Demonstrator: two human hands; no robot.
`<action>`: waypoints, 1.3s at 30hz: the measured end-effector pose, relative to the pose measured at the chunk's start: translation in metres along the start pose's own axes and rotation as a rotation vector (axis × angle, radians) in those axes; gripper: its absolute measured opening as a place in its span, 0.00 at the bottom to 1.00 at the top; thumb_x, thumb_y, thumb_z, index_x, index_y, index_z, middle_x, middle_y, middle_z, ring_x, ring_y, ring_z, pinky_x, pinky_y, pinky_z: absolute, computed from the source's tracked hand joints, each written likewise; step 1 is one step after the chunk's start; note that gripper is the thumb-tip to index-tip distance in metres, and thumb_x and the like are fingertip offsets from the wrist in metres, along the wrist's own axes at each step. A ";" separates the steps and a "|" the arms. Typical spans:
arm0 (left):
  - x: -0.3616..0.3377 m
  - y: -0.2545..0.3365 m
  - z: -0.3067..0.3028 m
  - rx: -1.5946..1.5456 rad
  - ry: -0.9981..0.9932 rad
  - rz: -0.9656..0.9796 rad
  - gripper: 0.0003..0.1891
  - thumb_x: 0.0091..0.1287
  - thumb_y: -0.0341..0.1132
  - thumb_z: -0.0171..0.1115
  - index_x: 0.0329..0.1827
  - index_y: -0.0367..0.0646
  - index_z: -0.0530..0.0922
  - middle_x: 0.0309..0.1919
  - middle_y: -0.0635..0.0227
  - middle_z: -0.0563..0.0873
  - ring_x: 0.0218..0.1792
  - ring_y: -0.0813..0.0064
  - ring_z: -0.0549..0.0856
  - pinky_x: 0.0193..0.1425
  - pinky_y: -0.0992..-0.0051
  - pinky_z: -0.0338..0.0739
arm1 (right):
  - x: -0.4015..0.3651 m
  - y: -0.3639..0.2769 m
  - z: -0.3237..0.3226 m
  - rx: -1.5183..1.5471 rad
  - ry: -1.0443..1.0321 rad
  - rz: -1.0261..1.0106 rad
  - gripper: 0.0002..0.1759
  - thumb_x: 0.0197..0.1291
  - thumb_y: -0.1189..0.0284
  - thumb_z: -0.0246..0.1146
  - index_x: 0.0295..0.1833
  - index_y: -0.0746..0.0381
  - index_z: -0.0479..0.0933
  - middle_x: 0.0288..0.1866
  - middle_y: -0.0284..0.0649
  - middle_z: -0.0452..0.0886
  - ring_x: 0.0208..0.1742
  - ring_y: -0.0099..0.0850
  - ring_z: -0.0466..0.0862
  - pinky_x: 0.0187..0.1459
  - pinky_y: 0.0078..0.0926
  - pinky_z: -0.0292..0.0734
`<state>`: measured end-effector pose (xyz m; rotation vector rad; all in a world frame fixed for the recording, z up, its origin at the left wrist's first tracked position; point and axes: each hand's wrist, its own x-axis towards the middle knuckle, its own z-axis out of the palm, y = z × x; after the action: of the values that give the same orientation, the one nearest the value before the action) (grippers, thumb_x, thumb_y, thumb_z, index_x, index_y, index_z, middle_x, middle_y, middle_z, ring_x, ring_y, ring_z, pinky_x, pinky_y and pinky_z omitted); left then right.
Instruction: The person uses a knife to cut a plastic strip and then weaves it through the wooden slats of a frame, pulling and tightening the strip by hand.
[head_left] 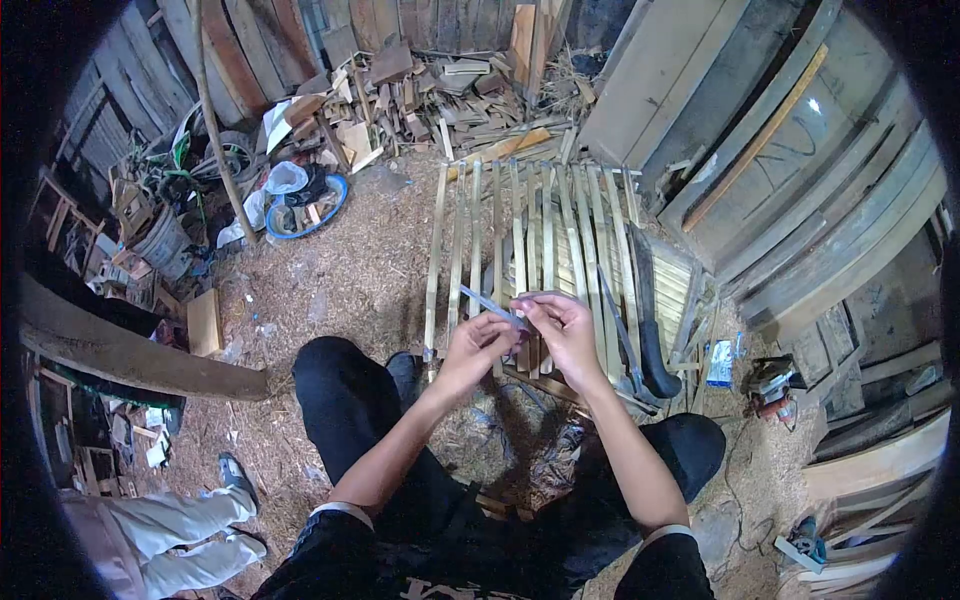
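Observation:
My left hand [484,347] is closed on a thin, pale greyish strip [488,302], whose free end sticks out up and to the left. Close beside it, my right hand [562,333] pinches the strip's other part between thumb and fingertips. The strip's exact material is too small to tell. Under and beyond both hands lies a frame of long bamboo-like slats [518,225], set side by side across a far crosspiece. A long, dark, curved object [652,350] rests along the right side of the slats, near a thin blade-like piece [618,320].
Wood scraps [470,90] are heaped at the back wall. A blue basin [338,205] stands at left, behind a wooden beam [140,345]. Boards [800,170] lean on the right. A blue-white packet [720,363] lies right. Another person's legs [190,535] show lower left.

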<state>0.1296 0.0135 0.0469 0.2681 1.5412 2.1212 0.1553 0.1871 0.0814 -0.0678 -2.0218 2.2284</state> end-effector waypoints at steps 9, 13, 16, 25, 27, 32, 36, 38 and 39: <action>0.001 -0.001 -0.007 -0.002 0.121 0.070 0.13 0.73 0.23 0.62 0.59 0.35 0.77 0.47 0.63 0.91 0.45 0.82 0.87 0.50 0.79 0.83 | -0.007 0.011 0.008 -0.286 -0.035 -0.067 0.35 0.62 0.77 0.73 0.74 0.63 0.69 0.43 0.39 0.84 0.43 0.25 0.83 0.49 0.25 0.80; -0.002 -0.001 -0.008 -0.001 0.128 0.093 0.15 0.74 0.24 0.62 0.62 0.35 0.74 0.49 0.58 0.92 0.45 0.81 0.89 0.48 0.78 0.84 | -0.008 0.020 0.007 -0.276 -0.097 -0.035 0.31 0.63 0.80 0.70 0.72 0.65 0.72 0.41 0.39 0.89 0.38 0.23 0.86 0.43 0.23 0.80; -0.008 -0.002 -0.015 0.193 0.251 0.156 0.18 0.73 0.27 0.65 0.63 0.33 0.73 0.46 0.55 0.92 0.43 0.76 0.90 0.47 0.75 0.85 | -0.008 0.004 0.008 -0.542 0.009 0.063 0.29 0.64 0.79 0.69 0.71 0.65 0.73 0.37 0.41 0.91 0.35 0.21 0.87 0.41 0.23 0.80; -0.060 -0.014 -0.029 1.075 0.676 0.238 0.39 0.58 0.44 0.80 0.64 0.27 0.69 0.45 0.53 0.83 0.54 0.52 0.78 0.63 0.55 0.63 | -0.012 0.012 -0.004 -0.799 -0.018 -0.054 0.40 0.66 0.76 0.69 0.79 0.67 0.57 0.30 0.55 0.84 0.31 0.48 0.87 0.34 0.42 0.78; -0.060 -0.032 -0.022 1.209 0.787 0.302 0.40 0.57 0.44 0.81 0.62 0.24 0.69 0.49 0.49 0.79 0.54 0.50 0.76 0.62 0.54 0.63 | -0.012 0.012 0.000 -0.902 -0.003 -0.091 0.49 0.66 0.75 0.69 0.83 0.66 0.45 0.28 0.58 0.82 0.30 0.50 0.86 0.32 0.45 0.78; -0.052 -0.079 -0.024 1.247 1.040 0.334 0.46 0.55 0.44 0.83 0.61 0.20 0.60 0.52 0.50 0.69 0.53 0.55 0.70 0.63 0.54 0.63 | -0.003 0.005 0.017 -1.036 -0.070 0.093 0.56 0.68 0.78 0.66 0.86 0.59 0.32 0.28 0.50 0.83 0.29 0.46 0.84 0.35 0.42 0.79; -0.061 -0.056 -0.012 0.649 0.961 0.314 0.50 0.58 0.41 0.83 0.66 0.27 0.51 0.61 0.46 0.66 0.58 0.59 0.74 0.66 0.59 0.70 | -0.001 0.029 0.012 -0.782 -0.051 -0.046 0.57 0.68 0.81 0.65 0.86 0.57 0.30 0.36 0.50 0.86 0.36 0.43 0.88 0.41 0.40 0.82; -0.074 -0.049 -0.003 0.294 0.922 0.218 0.39 0.58 0.37 0.83 0.55 0.40 0.56 0.43 0.65 0.70 0.43 0.77 0.71 0.48 0.72 0.70 | -0.003 0.029 0.010 -0.682 -0.061 -0.037 0.56 0.67 0.82 0.65 0.86 0.58 0.31 0.38 0.50 0.87 0.38 0.42 0.89 0.44 0.39 0.82; -0.078 -0.052 -0.003 0.189 0.856 0.121 0.34 0.62 0.34 0.80 0.53 0.44 0.57 0.35 0.70 0.73 0.33 0.81 0.72 0.36 0.77 0.70 | -0.004 0.029 0.009 -0.582 -0.068 -0.025 0.56 0.67 0.83 0.65 0.86 0.58 0.32 0.41 0.49 0.88 0.40 0.40 0.89 0.46 0.37 0.83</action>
<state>0.2096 -0.0156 0.0073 -0.5815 2.2286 2.3178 0.1560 0.1749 0.0535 -0.0219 -2.6175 1.5749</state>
